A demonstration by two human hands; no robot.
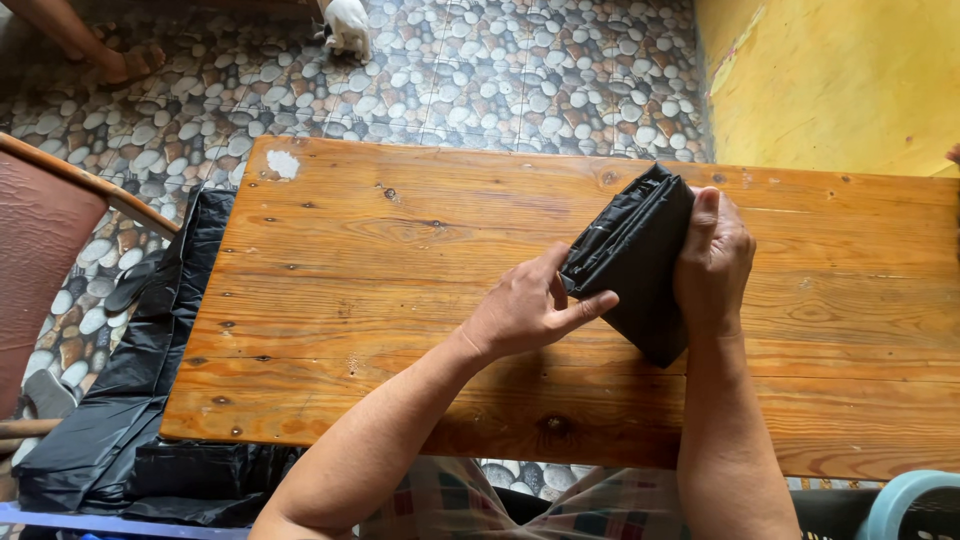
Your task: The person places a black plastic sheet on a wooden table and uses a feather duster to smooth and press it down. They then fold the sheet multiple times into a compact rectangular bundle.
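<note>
Checked cloth at the frame's bottom edge covers the person's lap; above it both forearms reach onto the wooden table (pixel 400 260). Left hand (pixel 525 308), fingers closed, pinches the near edge of a folded black plastic sheet (pixel 632 262) right of centre, while the right hand (pixel 712 262) presses flat against its far side. Slick layers could slip and spring open if either hand eases. More black plastic (pixel 130 400) lies piled at lower left
</note>
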